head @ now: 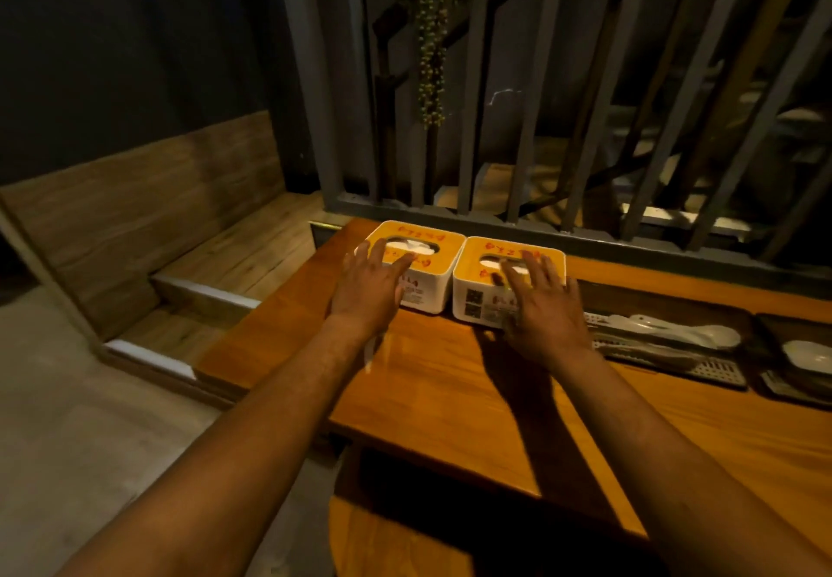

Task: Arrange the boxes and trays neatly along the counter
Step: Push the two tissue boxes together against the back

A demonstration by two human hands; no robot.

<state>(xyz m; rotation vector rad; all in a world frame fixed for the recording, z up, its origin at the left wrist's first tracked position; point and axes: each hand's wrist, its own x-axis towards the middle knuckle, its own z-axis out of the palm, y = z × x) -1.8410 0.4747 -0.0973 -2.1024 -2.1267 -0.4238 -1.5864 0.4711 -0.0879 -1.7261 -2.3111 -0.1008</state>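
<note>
Two white tissue boxes with orange lids stand side by side at the back of the wooden counter (441, 378), against the grey railing. My left hand (371, 290) lies flat over the near edge of the left box (432, 243), fingers spread. My right hand (542, 306) rests the same way on the right box (472, 293), fingers apart over its lid slot. Neither hand grips anything. To the right lies a dark tray (666, 306) holding white spoons, and a second dark tray (774, 329) with a white bowl at the frame's edge.
A grey slatted railing (531, 221) runs along the counter's back edge, with a hanging plant (434, 36) behind it. Wooden steps (234, 257) drop away to the left of the counter. A round wooden stool seat (405, 545) sits below the counter's front edge.
</note>
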